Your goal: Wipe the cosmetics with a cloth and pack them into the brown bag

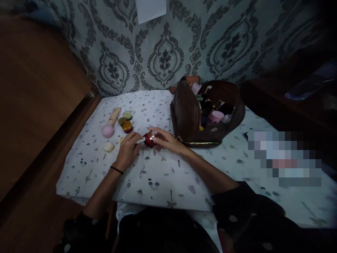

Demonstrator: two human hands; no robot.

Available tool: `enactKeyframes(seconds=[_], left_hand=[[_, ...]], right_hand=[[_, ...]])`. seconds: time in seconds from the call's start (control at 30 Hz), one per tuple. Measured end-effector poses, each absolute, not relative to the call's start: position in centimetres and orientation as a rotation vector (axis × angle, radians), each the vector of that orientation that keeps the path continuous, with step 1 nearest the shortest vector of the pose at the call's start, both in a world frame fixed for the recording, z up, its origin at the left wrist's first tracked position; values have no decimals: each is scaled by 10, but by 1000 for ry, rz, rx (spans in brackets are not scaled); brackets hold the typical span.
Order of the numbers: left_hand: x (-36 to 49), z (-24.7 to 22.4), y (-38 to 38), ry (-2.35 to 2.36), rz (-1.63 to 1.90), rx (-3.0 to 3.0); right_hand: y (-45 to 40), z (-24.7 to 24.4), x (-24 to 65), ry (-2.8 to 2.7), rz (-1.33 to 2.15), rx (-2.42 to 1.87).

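- Red jar (149,140): between both hands, over the middle of the white printed pillow (160,177). Can't tell whether it also rests on the pillow.
- Right hand (166,140): closed round the jar's right side, thumb and fingers bent onto it; shiny patch on the jar between them.
- Left hand (129,147): fingers bent, tips at the jar's left side by a small white piece (140,141). Can't tell if it grips the piece, the jar or both.
- Left wrist: thin black band (117,170).
- Left of the hands, on the pillow: beige tube (114,116), lilac round item (107,131) at its lower end, cream-coloured pot (108,147) nearer the person.
- Also there: amber pot (126,126), green-topped pot (127,115) just beyond it.
- Right of the hands: brown bag (184,114), unzipped, pink-topped container (216,116) and other items inside.
- Behind: patterned wall (165,59), white sheet (151,10) on it.
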State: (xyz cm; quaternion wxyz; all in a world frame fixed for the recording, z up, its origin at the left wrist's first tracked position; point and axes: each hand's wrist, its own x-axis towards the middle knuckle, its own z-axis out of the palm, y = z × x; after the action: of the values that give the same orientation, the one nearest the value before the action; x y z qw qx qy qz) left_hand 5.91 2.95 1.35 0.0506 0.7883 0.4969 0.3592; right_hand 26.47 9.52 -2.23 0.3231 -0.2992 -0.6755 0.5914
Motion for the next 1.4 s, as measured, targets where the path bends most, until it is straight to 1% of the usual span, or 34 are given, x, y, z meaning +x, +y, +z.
enactKeyframes(seconds=[0.23, 0.47, 0.77, 1.03, 1.23, 1.4], left_hand=[[61, 15, 39, 1473, 1038, 2464], [57, 13, 42, 1483, 963, 2450], [64, 11, 35, 1578, 1023, 2346], [69, 7, 39, 1548, 1101, 2287], [70, 7, 44, 1579, 1197, 2090], [67, 7, 50, 1630, 1325, 1710]], right_hand=[[97, -27, 266, -1836, 1470, -785], [97, -29, 263, -1810, 1486, -797], [96, -27, 264, -1834, 1444, -812], [98, -32, 262, -1765, 1513, -788], [96, -27, 263, -1763, 1510, -808], [94, -26, 259, -1764, 1488, -825]])
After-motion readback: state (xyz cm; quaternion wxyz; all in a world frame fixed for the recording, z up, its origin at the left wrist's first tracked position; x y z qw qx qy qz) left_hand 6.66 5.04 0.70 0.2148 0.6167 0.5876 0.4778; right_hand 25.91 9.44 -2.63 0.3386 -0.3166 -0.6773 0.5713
